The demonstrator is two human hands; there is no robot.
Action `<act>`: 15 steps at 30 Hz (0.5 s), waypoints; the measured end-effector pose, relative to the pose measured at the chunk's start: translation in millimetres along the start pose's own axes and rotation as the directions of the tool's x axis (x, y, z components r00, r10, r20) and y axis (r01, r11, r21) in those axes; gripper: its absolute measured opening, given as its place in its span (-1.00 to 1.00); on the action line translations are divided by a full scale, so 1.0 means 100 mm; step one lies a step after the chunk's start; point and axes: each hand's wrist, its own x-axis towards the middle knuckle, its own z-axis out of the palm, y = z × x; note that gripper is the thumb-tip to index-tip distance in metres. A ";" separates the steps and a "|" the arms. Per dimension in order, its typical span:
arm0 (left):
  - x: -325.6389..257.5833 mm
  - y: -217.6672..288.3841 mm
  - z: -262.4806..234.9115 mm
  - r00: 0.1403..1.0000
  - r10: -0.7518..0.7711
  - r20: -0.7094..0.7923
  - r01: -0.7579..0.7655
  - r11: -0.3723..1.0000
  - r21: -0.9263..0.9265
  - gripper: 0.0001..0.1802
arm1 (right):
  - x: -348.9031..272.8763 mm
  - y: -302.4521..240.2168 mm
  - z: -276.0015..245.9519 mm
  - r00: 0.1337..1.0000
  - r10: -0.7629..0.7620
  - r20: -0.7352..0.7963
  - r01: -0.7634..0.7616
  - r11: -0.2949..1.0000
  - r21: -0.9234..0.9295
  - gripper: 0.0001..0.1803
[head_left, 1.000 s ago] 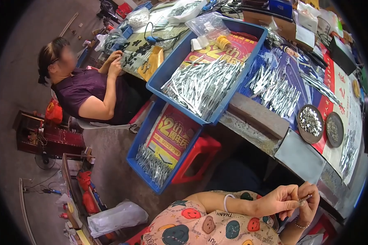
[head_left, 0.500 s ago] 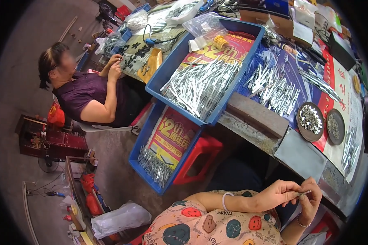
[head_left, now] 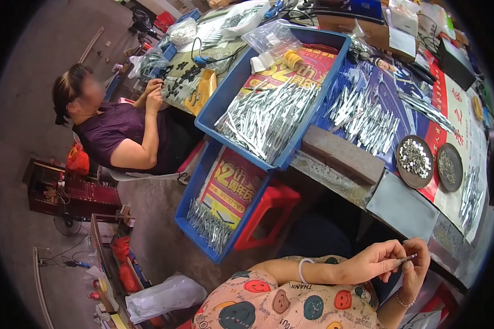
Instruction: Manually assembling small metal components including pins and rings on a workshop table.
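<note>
My left hand [head_left: 374, 261] and my right hand [head_left: 418, 270] meet at the lower right, just below the table edge. Together they pinch a small thin metal piece [head_left: 407, 257] between the fingertips. A white bangle [head_left: 301, 271] circles my left wrist and a bead bracelet [head_left: 403, 300] my right. Above the hands, on the table, lie a grey metal plate [head_left: 402, 208] and two round dark dishes [head_left: 415, 162] of small metal parts.
A blue tray [head_left: 291, 148] heaped with silvery metal strips sits on the table. A second blue tray [head_left: 187, 204] rests on a red stool [head_left: 269, 211]. Loose strips [head_left: 368, 118] cover a blue sheet. Another person in a purple top [head_left: 112, 137] works at the left.
My hands stay together at the lower right, fingers shifting slightly on the metal piece. The view has drifted a little; the other person keeps working.
</note>
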 end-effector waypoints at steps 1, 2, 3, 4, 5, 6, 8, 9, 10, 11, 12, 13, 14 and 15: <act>0.00 0.01 0.01 1.000 0.011 -0.003 -0.011 1.000 0.009 -0.84 | -0.01 0.02 -0.01 1.000 0.000 -0.001 0.000 1.000 0.001 -0.46; 0.00 0.01 0.02 1.000 0.023 -0.005 -0.023 1.000 0.018 -0.84 | -0.02 0.05 -0.03 1.000 -0.011 -0.002 0.011 1.000 -0.021 -0.43; -0.01 0.01 0.02 1.000 0.022 -0.005 -0.022 1.000 0.018 -0.84 | -0.02 0.07 -0.04 1.000 -0.023 -0.003 0.023 0.999 -0.045 -0.39; -0.01 0.02 0.03 1.000 0.012 -0.016 -0.011 0.999 0.042 -0.85 | -0.02 0.07 -0.04 1.000 -0.022 -0.004 0.022 0.999 -0.044 -0.39; -0.01 0.03 0.04 1.000 0.001 -0.027 0.001 0.998 0.066 -0.85 | -0.02 0.07 -0.05 1.000 -0.022 -0.007 0.022 0.999 -0.049 -0.40; -0.02 0.05 0.05 1.000 -0.001 -0.026 0.003 0.998 0.065 -0.85 | -0.02 0.06 -0.06 1.000 -0.021 -0.010 0.021 0.998 -0.053 -0.41; -0.03 0.08 0.06 0.997 -0.055 -0.051 0.059 0.994 0.087 -0.86 | -0.01 0.04 -0.06 1.000 -0.029 -0.009 0.029 0.998 -0.060 -0.43; -0.02 0.07 0.07 0.997 -0.056 -0.052 0.060 0.994 0.086 -0.86 | -0.01 0.04 -0.06 0.999 -0.038 -0.007 0.038 0.997 -0.067 -0.45; -0.02 0.06 0.07 0.998 -0.040 -0.055 0.045 0.994 0.099 -0.87 | -0.01 0.05 -0.06 0.999 -0.038 -0.007 0.037 0.997 -0.066 -0.45; -0.02 0.06 0.07 0.998 -0.024 -0.059 0.031 0.993 0.112 -0.87 | 0.00 0.07 -0.07 0.998 -0.066 0.005 0.066 0.994 -0.092 -0.46; -0.02 0.06 0.07 0.998 -0.025 -0.059 0.032 0.993 0.112 -0.87 | 0.00 0.09 -0.07 0.995 -0.093 0.019 0.095 0.989 -0.117 -0.47; -0.02 0.06 0.07 0.998 -0.024 -0.060 0.031 0.992 0.123 -0.87 | 0.00 0.10 -0.07 0.996 -0.092 0.018 0.094 0.989 -0.117 -0.47; -0.02 0.06 0.07 0.998 -0.023 -0.061 0.031 0.991 0.133 -0.87 | -0.01 0.10 -0.06 0.995 -0.096 0.016 0.097 0.989 -0.112 -0.46; -0.02 0.07 0.07 0.998 -0.025 -0.061 0.033 0.991 0.132 -0.87 | -0.01 0.10 -0.05 0.995 -0.100 0.014 0.101 0.989 -0.107 -0.46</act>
